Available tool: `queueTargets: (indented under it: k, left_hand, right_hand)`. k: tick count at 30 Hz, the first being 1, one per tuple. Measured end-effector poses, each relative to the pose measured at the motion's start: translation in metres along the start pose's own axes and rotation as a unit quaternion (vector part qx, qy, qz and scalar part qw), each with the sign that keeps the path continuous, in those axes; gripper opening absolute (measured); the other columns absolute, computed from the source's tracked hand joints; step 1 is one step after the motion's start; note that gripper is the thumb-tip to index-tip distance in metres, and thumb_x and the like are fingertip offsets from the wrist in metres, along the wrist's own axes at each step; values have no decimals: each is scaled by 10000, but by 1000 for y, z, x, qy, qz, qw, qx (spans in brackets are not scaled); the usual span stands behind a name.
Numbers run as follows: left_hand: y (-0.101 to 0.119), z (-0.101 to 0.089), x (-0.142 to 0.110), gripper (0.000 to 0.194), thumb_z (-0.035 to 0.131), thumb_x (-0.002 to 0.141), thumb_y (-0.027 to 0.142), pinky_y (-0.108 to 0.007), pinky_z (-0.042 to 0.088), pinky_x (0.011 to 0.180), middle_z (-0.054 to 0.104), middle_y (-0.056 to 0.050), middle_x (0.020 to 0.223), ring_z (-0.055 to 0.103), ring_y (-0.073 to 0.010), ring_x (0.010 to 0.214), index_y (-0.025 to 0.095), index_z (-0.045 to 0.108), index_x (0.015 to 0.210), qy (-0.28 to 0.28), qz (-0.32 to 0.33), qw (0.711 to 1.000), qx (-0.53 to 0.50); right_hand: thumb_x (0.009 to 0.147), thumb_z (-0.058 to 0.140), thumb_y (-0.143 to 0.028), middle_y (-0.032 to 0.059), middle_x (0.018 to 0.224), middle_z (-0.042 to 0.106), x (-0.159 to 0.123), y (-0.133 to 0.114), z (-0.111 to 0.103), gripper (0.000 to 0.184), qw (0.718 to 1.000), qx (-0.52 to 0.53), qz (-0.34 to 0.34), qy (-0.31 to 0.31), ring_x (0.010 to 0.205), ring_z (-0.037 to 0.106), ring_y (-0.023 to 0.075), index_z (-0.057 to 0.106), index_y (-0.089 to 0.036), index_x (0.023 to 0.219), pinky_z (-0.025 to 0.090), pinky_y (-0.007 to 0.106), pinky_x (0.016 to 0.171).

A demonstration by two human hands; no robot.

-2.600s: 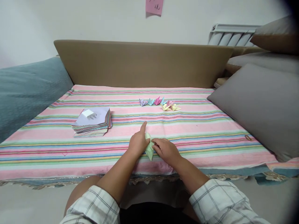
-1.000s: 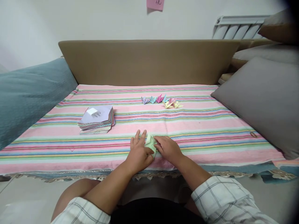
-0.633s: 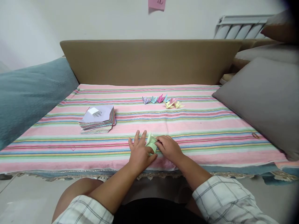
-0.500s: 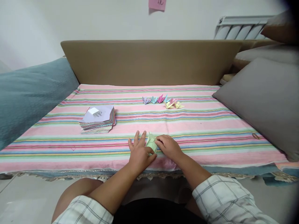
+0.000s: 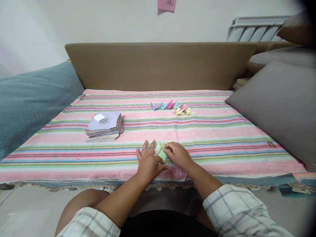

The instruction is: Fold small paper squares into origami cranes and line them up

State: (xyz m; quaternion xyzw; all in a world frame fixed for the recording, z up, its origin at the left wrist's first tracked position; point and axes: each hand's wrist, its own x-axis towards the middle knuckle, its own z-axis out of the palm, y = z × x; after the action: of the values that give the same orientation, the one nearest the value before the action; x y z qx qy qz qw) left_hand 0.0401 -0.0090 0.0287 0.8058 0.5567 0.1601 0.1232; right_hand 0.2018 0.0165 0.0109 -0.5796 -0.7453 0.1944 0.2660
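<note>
Paper, green, on striped cloth; brown backrest behind; radiator against wall.

Attire: pale checks and black are being worn.
The left sleeve and the right sleeve are showing matching white fabric, thin dark lines forming large squares; both edges are finishing on the forearms, and the right is creasing visibly. A black garment is showing between them, its cut being too dark to tell. The left knee, left hand and right hand are showing bare.
</note>
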Motion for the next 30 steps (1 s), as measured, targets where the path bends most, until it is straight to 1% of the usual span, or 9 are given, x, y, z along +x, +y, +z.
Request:
queueTargets:
  k: [5,8,13,15,18,20,22,26,30]
  left_hand:
    - [1,0,0,130,784,574,391,-646,28,1011,286,10,1461,91,-361,1358,307,714,644,1,-11,1000,5]
    - [2,0,0,156,794,557,391,-652,41,1008,298,7,1456,110,-365,1353,297,710,650,3,-9,1000,6]
    - [1,2,-2,194,803,540,390,-641,58,1015,344,2,1432,162,-355,1341,276,690,650,27,7,999,16]
    - [0,3,-3,228,804,536,394,-635,69,1020,390,-5,1405,196,-349,1331,274,681,686,41,10,999,18]
    - [-1,3,-6,319,796,548,397,-632,95,1023,428,-31,1378,236,-346,1314,275,667,813,58,14,998,18]
    - [-1,3,-8,341,781,581,378,-628,99,1025,391,-41,1403,231,-345,1316,288,664,888,67,23,997,22]
    - [-1,3,-9,293,763,616,348,-627,84,1026,343,-26,1433,212,-348,1324,319,678,895,71,34,996,29]
    - [-4,3,-10,211,730,664,333,-632,73,1021,315,-1,1445,186,-354,1332,369,700,869,59,43,997,27]
    - [-10,4,-8,240,692,703,372,-641,98,1005,345,-12,1431,240,-338,1315,397,677,942,18,50,998,15]
  right_hand:
    - [819,549,-284,14,852,632,0,-1,1,114,1000,5,6,6,838,528,164,608,-203,874,370,262,724]
    - [811,559,-284,12,846,632,0,-1,2,109,1000,6,12,11,835,527,165,604,-204,870,367,263,719]
    - [804,564,-280,11,854,632,0,0,4,102,1000,7,14,17,841,529,167,601,-208,866,371,265,717]
    - [805,558,-280,14,852,632,0,1,4,105,1000,9,16,18,840,533,165,601,-208,869,376,267,725]
    - [804,554,-284,12,836,631,1,1,4,106,999,18,19,19,827,539,163,600,-209,862,385,267,720]
    - [799,556,-287,9,826,632,1,1,4,106,999,28,22,18,814,544,161,600,-209,855,392,265,706]
    - [793,555,-286,11,823,635,1,1,3,111,999,39,28,17,800,551,159,603,-208,857,399,262,693]
    - [793,547,-288,15,850,644,2,1,1,174,997,62,33,6,787,565,152,610,-205,932,408,261,691]
    - [826,508,-325,25,890,638,3,1,-2,227,998,56,18,-11,837,560,161,634,-221,983,404,261,721]
